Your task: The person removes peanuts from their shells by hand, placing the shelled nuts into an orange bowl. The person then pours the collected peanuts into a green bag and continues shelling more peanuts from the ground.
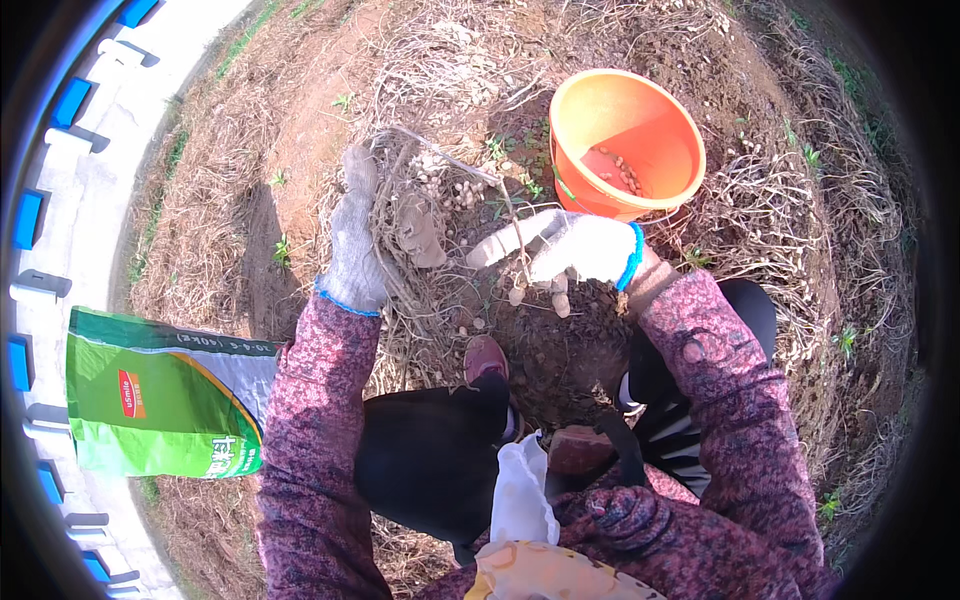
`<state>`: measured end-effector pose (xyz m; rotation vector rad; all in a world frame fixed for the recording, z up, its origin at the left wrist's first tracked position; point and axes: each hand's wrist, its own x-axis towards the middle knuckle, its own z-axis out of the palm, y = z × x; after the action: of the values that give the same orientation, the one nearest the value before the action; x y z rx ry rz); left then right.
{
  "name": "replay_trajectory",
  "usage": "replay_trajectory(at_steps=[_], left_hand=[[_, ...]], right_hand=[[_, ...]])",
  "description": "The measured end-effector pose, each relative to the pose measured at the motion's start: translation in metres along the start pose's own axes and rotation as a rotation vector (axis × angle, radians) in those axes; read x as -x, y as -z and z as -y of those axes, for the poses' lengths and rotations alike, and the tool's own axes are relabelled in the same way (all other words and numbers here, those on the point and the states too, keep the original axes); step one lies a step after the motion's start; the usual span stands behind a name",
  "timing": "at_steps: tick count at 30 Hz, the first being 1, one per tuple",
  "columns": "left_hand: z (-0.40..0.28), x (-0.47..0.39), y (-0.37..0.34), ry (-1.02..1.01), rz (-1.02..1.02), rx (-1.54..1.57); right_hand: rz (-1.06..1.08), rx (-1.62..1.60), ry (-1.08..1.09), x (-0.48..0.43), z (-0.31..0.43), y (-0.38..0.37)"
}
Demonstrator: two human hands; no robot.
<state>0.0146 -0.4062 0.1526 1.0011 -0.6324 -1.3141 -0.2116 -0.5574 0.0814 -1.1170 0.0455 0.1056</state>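
My left hand (pixel 358 232), in a pale knitted glove with a blue cuff edge, grips a bundle of dry peanut plants (pixel 394 191). A cluster of peanut pods (pixel 457 191) hangs among the roots beside its fingers. To the right, my right hand (pixel 581 244) wears a matching glove, its back turned up. Several larger-looking peanut pods (pixel 559 300) show at its lower edge, apparently held under the partly hidden fingers. A thin dry stem (pixel 510 202) runs from the bundle across the right forefinger. Just beyond this hand stands an orange bucket (pixel 675 142) with some peanut pods (pixel 622 169) at its bottom.
Dry peanut vines (pixel 757 202) lie over the brown soil. At left is a green printed sack (pixel 150 397); beyond it runs a pale paved strip (pixel 82 217) with blue and white blocks. My shoe (pixel 486 358) and bent legs are below the hands.
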Motion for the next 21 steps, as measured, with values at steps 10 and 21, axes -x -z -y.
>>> replay_trajectory(at_steps=[10, 21], left_hand=[[-0.024, 0.023, 0.027, -0.146, 0.114, 0.14], [0.015, 0.018, 0.017, -0.104, -0.325, -0.024]], right_hand=[[0.072, -0.191, 0.077, -0.024, -0.013, -0.019], [-0.129, -0.255, 0.103, -0.03, -0.034, -0.035]])
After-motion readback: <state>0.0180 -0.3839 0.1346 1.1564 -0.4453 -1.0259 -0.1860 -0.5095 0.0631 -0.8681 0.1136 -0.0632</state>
